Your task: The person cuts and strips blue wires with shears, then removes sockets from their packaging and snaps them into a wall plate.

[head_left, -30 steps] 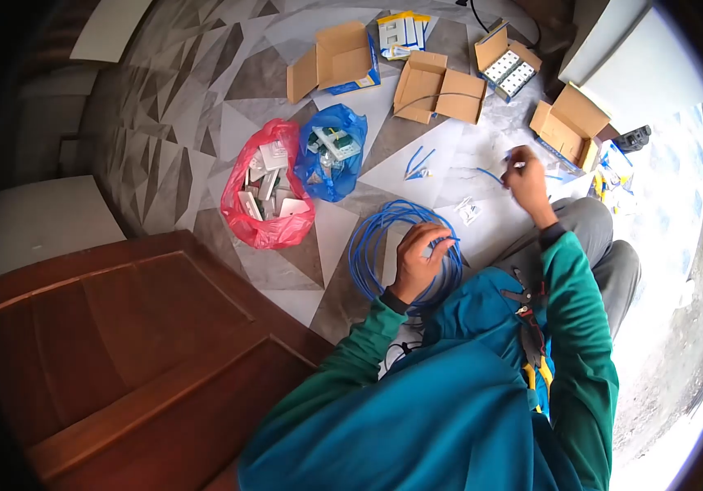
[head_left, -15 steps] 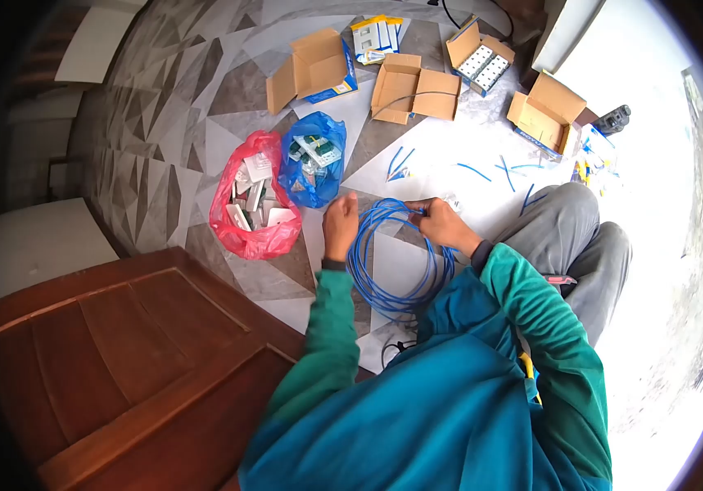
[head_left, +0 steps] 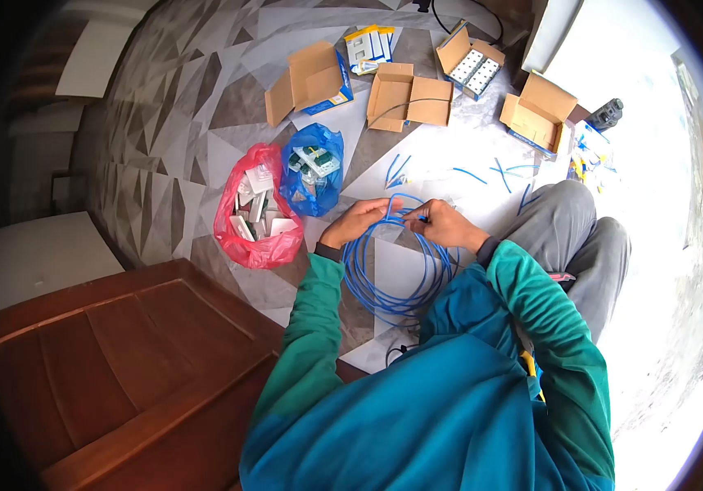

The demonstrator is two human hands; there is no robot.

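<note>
Fingers (head_left: pixel 378 206) of the left hand (head_left: pixel 353 223) and right hand (head_left: pixel 447 226) are holding strands, narrowly pinched, at the far edge of a round coil of thin blue cable (head_left: pixel 354 276), which is looping just beyond the teal cloth garment (head_left: pixel 417 409) and near a red plastic bag (head_left: pixel 266 257) on the grey-and-white patterned floor (head_left: pixel 241 98).

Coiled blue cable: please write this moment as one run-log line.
left hand: at coiled blue cable, top side | right hand: holding same cable | nearby: red plastic bag, blue plastic bag
</note>
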